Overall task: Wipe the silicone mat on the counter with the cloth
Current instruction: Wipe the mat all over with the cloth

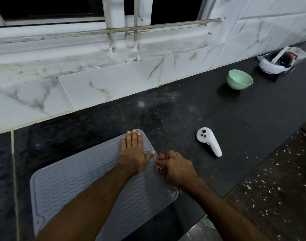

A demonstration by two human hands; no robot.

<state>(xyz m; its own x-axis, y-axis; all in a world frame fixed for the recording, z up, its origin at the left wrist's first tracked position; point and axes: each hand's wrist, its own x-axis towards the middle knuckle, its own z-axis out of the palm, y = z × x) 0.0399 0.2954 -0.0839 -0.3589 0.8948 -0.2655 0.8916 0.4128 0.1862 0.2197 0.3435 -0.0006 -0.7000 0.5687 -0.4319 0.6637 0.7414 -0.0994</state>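
Note:
A grey silicone mat (75,180) with a wavy ribbed surface lies on the dark counter (183,115), turned at an angle. My left hand (134,152) presses flat on the mat's far right corner, fingers spread. My right hand (179,168) is at the mat's right edge, closed on a bunched red-and-white checked cloth (161,164). The cloth touches the mat's edge just beside my left thumb. Most of the cloth is hidden under my right hand.
A white handheld controller (208,141) lies on the counter right of the mat. A pale green bowl (239,81) and a white headset (274,64) stand farther back right. A marble-tiled wall and window ledge (96,58) run behind. The counter's front edge drops to a speckled floor (279,188).

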